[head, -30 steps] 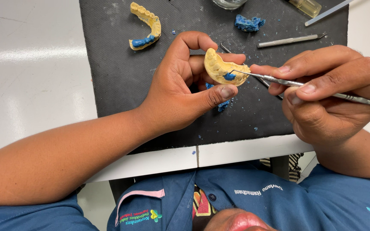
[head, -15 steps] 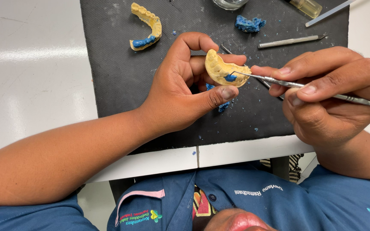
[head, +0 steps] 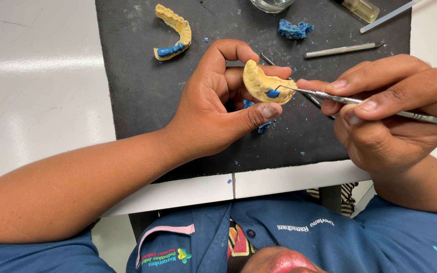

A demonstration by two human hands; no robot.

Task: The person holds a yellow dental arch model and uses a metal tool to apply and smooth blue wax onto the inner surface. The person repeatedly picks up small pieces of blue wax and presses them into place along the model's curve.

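The left hand (head: 213, 116) is clamped on a yellow dental cast (head: 261, 83), thumb below and fingers behind, above the dark mat (head: 142, 96). The right hand (head: 390, 116) pinches a thin metal carver (head: 360, 103); its tip touches a blue wax spot (head: 272, 93). The cast looks light, stiff and brittle, so it is best held by its thick base, not the teeth. On the counter (head: 36, 76), 1 more cast (head: 174, 31) lies at the mat's far left. A small yellowish bottle (head: 361, 8) stands at the top edge.
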